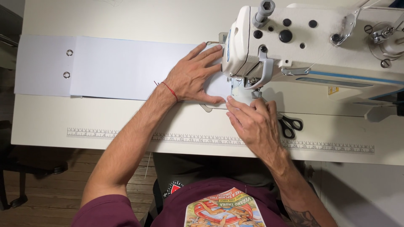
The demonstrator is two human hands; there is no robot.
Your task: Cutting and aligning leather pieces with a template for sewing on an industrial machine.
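A long strip of pale blue-white fabric (113, 67) lies flat across the white table, with two metal eyelets (68, 64) near its left end. Its right end runs under the head of a white industrial sewing machine (294, 46). My left hand (195, 75) presses flat on the fabric just left of the presser foot, fingers spread. A thin red string circles that wrist. My right hand (252, 124) rests at the fabric's near edge in front of the needle area, fingertips pinching or guiding the edge.
Black-handled scissors (290, 125) lie on the table right of my right hand. A printed ruler strip (105, 133) runs along the table's front edge. Wooden floor and a dark chair base (25, 168) show at the lower left.
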